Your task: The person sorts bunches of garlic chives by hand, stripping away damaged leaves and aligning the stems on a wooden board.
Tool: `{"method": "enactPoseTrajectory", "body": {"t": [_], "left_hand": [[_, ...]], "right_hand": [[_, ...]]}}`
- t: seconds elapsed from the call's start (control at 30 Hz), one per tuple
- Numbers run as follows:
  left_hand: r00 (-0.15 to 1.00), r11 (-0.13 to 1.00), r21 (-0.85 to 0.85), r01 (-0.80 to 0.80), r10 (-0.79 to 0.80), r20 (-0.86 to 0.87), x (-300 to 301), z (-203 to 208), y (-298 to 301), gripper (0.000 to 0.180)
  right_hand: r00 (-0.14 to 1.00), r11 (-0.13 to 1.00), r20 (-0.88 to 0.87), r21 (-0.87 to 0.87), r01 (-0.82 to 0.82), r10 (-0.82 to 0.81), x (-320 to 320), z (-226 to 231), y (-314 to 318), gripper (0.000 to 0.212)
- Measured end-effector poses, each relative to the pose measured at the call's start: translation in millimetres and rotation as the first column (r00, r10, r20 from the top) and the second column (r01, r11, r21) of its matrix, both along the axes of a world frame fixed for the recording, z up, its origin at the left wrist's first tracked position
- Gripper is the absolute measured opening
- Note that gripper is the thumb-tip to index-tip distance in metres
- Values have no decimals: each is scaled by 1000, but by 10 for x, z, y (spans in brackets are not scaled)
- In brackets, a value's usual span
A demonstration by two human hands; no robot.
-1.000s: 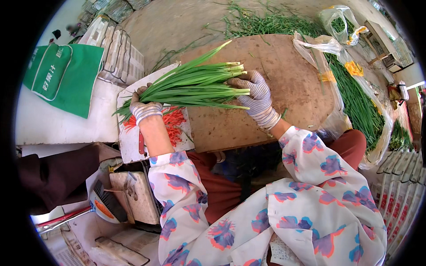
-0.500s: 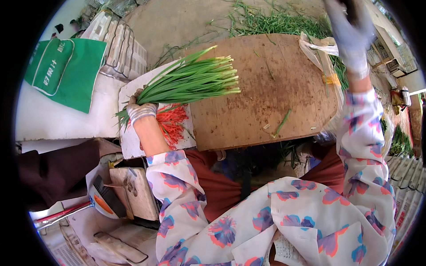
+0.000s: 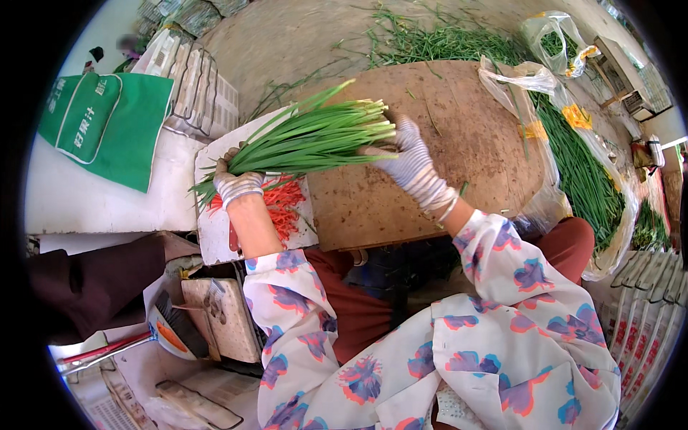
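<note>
1. Ten o'clock: fingers of the left hand [image 3: 241, 185], partly hidden by green stalks [image 3: 308, 140].
2. One o'clock: right hand [image 3: 414, 161], some fingertips behind the stalks.
3. Four o'clock: pale stack [image 3: 641, 330], cut off.
4. Far ten o'clock: blurred shape [image 3: 131, 44], unreadable.

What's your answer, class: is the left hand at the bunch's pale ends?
No, the left hand holds the bunch toward its leafy end, while the right hand is at the pale ends.
</note>
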State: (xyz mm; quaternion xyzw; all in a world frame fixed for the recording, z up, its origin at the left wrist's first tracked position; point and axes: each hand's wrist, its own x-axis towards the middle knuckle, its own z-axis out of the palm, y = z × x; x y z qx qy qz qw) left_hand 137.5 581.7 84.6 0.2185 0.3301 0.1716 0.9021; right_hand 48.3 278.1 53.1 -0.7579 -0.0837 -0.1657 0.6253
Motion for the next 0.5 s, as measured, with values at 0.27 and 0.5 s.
{"method": "enactPoseTrajectory", "body": {"t": [0.27,0.5], "left_hand": [[885,976,79,205,-219,411,-113,188,-90,27],[627,967,52,251,-203,752,-378,395,283,27]], "right_hand": [[976,962,206,-272,-13,71,-217,83,-164,50],[754,488,222,-860,-147,619,-293,911,-834,16]]}}
